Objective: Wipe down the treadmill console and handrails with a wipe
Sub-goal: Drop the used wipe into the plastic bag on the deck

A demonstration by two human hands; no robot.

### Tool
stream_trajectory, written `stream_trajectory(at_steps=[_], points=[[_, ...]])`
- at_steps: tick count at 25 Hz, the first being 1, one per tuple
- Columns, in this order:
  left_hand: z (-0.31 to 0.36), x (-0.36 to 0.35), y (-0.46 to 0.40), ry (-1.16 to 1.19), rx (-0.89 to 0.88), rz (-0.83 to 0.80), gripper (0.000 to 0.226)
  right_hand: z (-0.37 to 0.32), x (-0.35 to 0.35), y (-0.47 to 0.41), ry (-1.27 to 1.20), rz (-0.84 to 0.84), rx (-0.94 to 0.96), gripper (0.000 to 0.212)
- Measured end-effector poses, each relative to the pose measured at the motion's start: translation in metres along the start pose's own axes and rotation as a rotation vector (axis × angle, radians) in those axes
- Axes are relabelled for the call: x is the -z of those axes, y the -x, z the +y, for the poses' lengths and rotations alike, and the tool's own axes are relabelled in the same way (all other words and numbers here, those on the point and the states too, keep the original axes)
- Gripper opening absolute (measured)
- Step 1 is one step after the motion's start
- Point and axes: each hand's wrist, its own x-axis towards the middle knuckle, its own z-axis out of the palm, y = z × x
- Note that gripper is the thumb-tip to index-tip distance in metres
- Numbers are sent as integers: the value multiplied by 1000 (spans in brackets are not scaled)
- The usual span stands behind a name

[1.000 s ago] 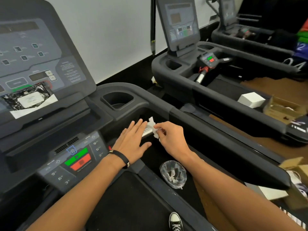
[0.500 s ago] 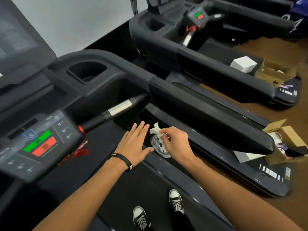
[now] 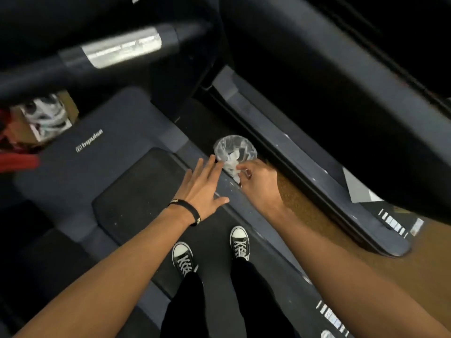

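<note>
Used wipe (image 3: 231,167) pinched by right hand (image 3: 258,184) over clear bag (image 3: 235,148) at treadmill side rail (image 3: 246,211); left hand (image 3: 201,189) spread flat, empty. Disposal step judged underway; release into bag needed next.

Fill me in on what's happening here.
A person stands on a treadmill, looking down. The right hand pinches a crumpled white wipe just over a clear plastic bag lying beside the deck. The left hand hovers open next to it. The handrail is overhead, untouched.
</note>
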Motion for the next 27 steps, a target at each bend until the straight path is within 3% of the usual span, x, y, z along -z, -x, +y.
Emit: stream_trajectory(at_steps=[8,17,27], points=[[-69,-131,-74,-8,74,-34,94,106,-120,-40,37,-106,-96,22],[-117,-249,-157,-82,31,-51,95,213,-230,-86,146,-145,-96,24],[-142,-276,-274,-124,-10,8,98,278,-260,-182,207,-137,-108,26]])
